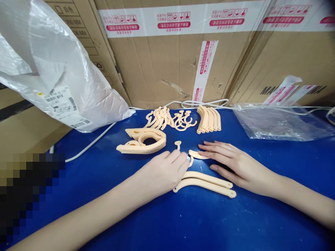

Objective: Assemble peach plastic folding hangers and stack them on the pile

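Observation:
My left hand is closed, its fingers curled over a beige plastic hook. The hook's round end sticks out above the knuckles, and most of it is hidden by the hand. My right hand lies with fingers stretched out and apart, the fingertips at a short beige curved arm piece that they partly cover. Just below both hands, two long curved beige arms lie side by side on the blue table. The left hand overlaps their left ends.
Behind the hands are a stack of beige hanger parts, a pile of curved pieces, several hooks and a row of arms. A white plastic bag, a clear bag, cables and cardboard boxes surround them.

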The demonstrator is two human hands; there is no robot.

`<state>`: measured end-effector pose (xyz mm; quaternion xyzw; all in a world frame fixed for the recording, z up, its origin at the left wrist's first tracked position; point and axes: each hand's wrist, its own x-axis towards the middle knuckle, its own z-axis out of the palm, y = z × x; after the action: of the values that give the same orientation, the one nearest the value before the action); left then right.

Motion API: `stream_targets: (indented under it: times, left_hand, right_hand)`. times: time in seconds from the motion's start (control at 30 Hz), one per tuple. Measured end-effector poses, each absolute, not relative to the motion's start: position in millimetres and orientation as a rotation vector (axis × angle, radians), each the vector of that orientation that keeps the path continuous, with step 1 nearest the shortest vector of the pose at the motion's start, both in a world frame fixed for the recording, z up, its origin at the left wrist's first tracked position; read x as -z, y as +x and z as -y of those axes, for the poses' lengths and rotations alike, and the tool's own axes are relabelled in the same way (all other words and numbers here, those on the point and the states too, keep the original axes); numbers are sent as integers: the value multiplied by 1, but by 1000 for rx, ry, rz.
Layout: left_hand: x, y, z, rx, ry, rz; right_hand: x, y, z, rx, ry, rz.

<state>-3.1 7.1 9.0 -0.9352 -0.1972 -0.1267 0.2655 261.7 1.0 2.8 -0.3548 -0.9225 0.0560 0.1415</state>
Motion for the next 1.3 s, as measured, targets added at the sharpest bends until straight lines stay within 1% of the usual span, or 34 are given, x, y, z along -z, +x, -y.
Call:
stream_targets:
  times: [0.4,0.63,0.77,0.87,1.03,1.13,1.3]
  left_hand:
    - [-14,-4,-6,322,-2528,543]
    - [-22,-5,-2,406,-2557,505]
    - [-26,-4,1,560,-2545,380]
    - [-28,-3,3,697,-2547,312]
    - [-29,3,13,793,-2619,181]
    - [-29,6,20,783,-2634,89]
    - [-33,10,21,706,-2679,58]
  right_hand:
    - [0,261,-1,-108,-1035,2689]
    - [-4,254,0,-4,-999,2639]
    - [-8,250,2,35,-932,2491]
    - [-12,249,4,148,-859,2425]
    - [-26,243,15,472,-768,2425]
    - [-35,234,24,627,-743,2496]
    - [-37,230,28,728,-790,2494]
